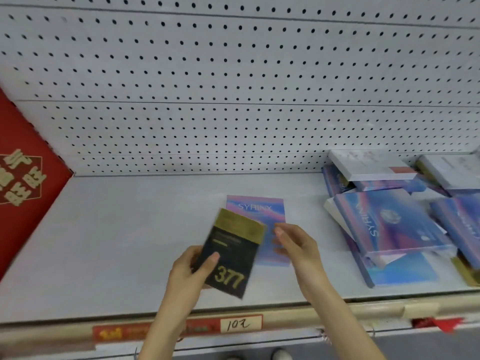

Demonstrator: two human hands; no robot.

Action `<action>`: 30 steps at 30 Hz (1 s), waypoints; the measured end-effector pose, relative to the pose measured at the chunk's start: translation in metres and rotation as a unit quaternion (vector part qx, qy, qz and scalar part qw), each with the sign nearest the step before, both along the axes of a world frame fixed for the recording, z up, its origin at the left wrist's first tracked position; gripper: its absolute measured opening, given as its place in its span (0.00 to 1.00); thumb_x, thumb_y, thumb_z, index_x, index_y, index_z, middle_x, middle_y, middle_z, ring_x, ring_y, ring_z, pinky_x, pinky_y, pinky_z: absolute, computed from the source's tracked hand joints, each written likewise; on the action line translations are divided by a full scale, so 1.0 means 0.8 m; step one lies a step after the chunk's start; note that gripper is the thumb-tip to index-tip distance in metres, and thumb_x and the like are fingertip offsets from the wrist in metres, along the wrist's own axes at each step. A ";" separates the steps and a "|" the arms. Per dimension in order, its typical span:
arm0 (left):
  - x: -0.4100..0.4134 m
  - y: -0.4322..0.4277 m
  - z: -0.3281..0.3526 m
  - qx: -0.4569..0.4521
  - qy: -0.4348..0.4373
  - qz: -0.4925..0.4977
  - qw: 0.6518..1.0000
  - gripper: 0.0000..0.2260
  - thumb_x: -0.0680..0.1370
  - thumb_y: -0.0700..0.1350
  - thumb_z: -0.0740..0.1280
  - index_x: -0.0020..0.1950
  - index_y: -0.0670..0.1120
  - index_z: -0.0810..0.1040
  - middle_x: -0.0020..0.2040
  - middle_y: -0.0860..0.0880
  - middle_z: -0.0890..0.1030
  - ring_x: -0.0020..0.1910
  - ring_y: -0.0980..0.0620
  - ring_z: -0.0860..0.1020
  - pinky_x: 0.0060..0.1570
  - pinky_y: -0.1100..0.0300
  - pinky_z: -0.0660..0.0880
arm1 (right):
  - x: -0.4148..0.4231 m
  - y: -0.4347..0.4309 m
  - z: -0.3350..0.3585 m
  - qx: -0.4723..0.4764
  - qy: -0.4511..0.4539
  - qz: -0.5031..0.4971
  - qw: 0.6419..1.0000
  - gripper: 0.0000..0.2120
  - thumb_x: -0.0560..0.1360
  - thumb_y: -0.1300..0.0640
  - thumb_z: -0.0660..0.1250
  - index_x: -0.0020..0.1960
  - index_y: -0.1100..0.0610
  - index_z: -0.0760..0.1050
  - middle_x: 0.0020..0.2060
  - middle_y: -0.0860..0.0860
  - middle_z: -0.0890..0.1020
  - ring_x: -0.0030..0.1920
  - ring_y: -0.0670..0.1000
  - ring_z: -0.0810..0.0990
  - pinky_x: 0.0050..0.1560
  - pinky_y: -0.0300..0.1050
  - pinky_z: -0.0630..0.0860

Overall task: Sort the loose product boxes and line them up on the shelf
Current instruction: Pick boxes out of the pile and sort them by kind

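Left-hand grip (191, 271) closed on black-and-gold box (231, 255), held tilted above the shelf (130, 242); right hand (296, 245) open, empty, just beside it. Pink-blue box (259, 211) flat behind. Loose pile of boxes (394, 222) far right, near pegboard (233, 100).

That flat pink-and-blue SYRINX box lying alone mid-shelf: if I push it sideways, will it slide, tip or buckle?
The flat pink-and-blue SYRINX box lies on its broad face, so it will probably slide, not tip. The smooth grey shelf suggests little drag. Its straight edges hint at stiff card, unlikely to buckle. It looks thin, so probably light; a push near one corner may spin it.
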State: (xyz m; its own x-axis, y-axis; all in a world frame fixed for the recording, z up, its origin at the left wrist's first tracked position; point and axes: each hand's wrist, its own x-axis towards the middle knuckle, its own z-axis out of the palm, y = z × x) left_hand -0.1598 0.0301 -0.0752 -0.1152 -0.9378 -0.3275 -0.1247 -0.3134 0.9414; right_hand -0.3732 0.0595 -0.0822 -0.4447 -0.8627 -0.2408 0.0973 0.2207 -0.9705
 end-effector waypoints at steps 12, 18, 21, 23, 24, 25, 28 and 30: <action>0.030 -0.071 -0.027 -0.042 -0.189 0.023 0.981 0.11 0.78 0.49 0.67 0.54 0.46 0.69 0.48 0.48 0.77 0.49 0.46 0.76 0.51 0.52 0.74 | 0.007 -0.006 -0.055 0.177 0.342 -0.005 0.923 0.31 0.72 0.35 0.62 0.61 0.60 0.76 0.62 0.57 0.76 0.65 0.58 0.69 0.66 0.46 0.60; 0.033 -0.078 -0.039 -0.012 -0.134 0.009 0.991 0.12 0.78 0.48 0.66 0.57 0.45 0.70 0.51 0.47 0.78 0.50 0.49 0.77 0.46 0.55 0.72 | 0.038 -0.017 -0.030 0.059 0.135 -0.124 0.981 0.20 0.73 0.58 0.72 0.62 0.53 0.69 0.52 0.52 0.79 0.50 0.50 0.78 0.50 0.38 0.75; 0.036 -0.074 -0.042 -0.001 -0.093 0.034 0.995 0.13 0.78 0.48 0.67 0.59 0.44 0.71 0.53 0.46 0.79 0.51 0.49 0.78 0.45 0.57 0.73 | 0.048 -0.025 -0.010 -0.012 0.067 -0.113 0.991 0.19 0.75 0.63 0.69 0.60 0.48 0.68 0.45 0.52 0.78 0.41 0.45 0.78 0.36 0.30 0.73; 0.030 -0.063 -0.038 -0.003 -0.072 0.043 0.996 0.12 0.78 0.47 0.66 0.59 0.44 0.71 0.51 0.47 0.79 0.50 0.51 0.78 0.41 0.60 0.73 | 0.047 -0.018 -0.003 -0.053 0.048 -0.107 0.992 0.19 0.75 0.64 0.68 0.61 0.49 0.70 0.46 0.55 0.79 0.42 0.47 0.79 0.39 0.33 0.75; 0.026 -0.055 -0.035 -0.002 -0.057 0.047 0.997 0.11 0.79 0.45 0.66 0.59 0.44 0.71 0.50 0.47 0.79 0.48 0.53 0.78 0.38 0.62 0.74 | 0.044 -0.010 -0.002 -0.061 0.031 -0.109 0.992 0.18 0.76 0.65 0.68 0.61 0.49 0.70 0.47 0.56 0.80 0.44 0.48 0.80 0.40 0.36 0.76; 0.023 -0.046 -0.031 0.002 -0.041 0.051 0.998 0.10 0.79 0.44 0.65 0.59 0.44 0.71 0.49 0.48 0.79 0.46 0.55 0.77 0.35 0.65 0.75 | 0.040 0.000 -0.002 -0.061 0.001 -0.122 0.991 0.18 0.76 0.64 0.67 0.62 0.50 0.70 0.48 0.56 0.80 0.45 0.49 0.81 0.42 0.39 0.78; 0.017 -0.020 -0.020 0.005 0.004 0.061 0.998 0.09 0.80 0.44 0.62 0.59 0.44 0.71 0.50 0.47 0.79 0.47 0.53 0.79 0.32 0.68 0.77 | 0.022 0.037 0.000 -0.054 -0.118 -0.184 0.974 0.17 0.77 0.64 0.65 0.63 0.51 0.70 0.47 0.53 0.83 0.43 0.47 0.83 0.43 0.45 0.80; 0.009 -0.008 -0.011 0.007 0.023 0.067 0.997 0.10 0.81 0.45 0.61 0.61 0.43 0.71 0.53 0.45 0.79 0.51 0.49 0.79 0.37 0.61 0.79 | 0.005 0.064 0.001 -0.069 -0.175 -0.207 0.960 0.15 0.78 0.64 0.63 0.62 0.51 0.71 0.46 0.50 0.84 0.43 0.47 0.83 0.41 0.43 0.81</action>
State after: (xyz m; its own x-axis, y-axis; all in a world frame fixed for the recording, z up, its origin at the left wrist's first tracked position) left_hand -0.1527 0.0241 -0.0843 -0.0040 -0.9415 -0.3371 -0.0372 -0.3367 0.9409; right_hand -0.3694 0.1104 -0.0817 -0.6689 -0.6643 -0.3336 0.4745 -0.0362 -0.8795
